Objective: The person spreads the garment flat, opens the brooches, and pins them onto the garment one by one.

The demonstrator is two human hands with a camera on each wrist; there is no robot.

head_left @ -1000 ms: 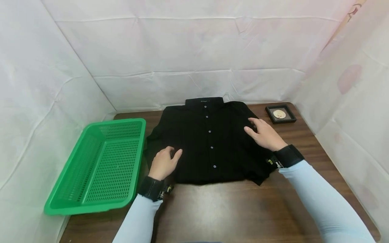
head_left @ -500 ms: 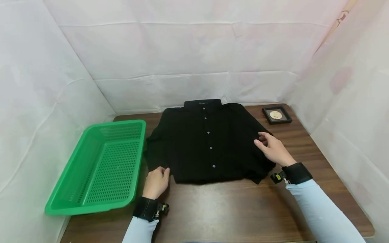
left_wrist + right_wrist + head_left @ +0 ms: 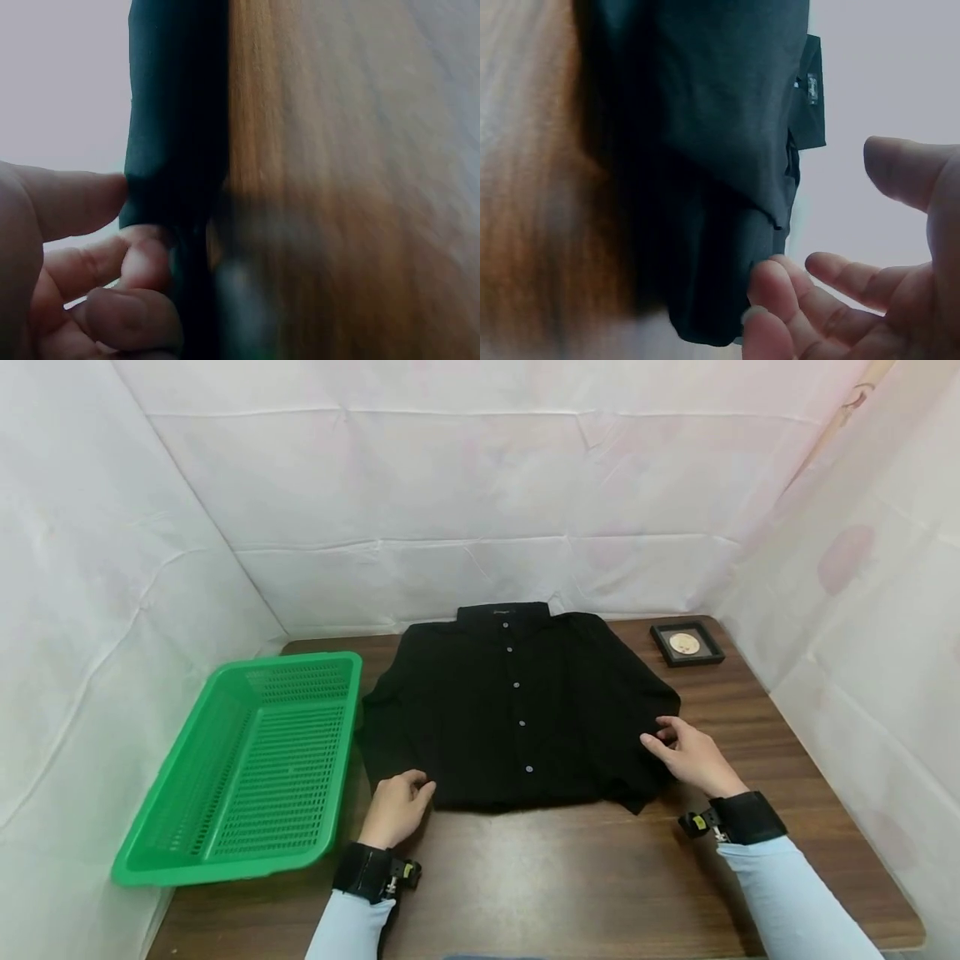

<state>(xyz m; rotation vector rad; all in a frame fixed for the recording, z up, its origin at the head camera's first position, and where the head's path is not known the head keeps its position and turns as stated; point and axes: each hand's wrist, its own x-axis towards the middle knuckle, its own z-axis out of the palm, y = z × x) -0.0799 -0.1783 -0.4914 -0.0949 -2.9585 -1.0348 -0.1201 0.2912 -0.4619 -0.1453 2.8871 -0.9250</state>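
A black button-up shirt [image 3: 480,710] lies flat, front up, collar at the far side, with its sleeves spread to both sides. My left hand [image 3: 397,806] is at the shirt's lower left corner, fingers bent and the thumb slightly apart from them. In the left wrist view, the left fingertips [image 3: 146,262] overlap the edge of the dark cloth. At the right sleeve is my right hand [image 3: 693,756], its fingers loosely bent. The right wrist view shows its thumb [image 3: 904,169] well apart from the fingers, whose tips reach the sleeve edge.
To the left stands a green plastic basket [image 3: 123,852] with perforated sides. A small black frame [image 3: 708,658] holding a round pale disc sits at the back right of the brown wooden table [image 3: 555,885]. White sheeting [image 3: 465,468] walls the table at the back and sides.
Both hands have come nearer over the shirt: the left from its left side to the lower corner, the right from near the shoulder down to the sleeve. The shirt lies as before.
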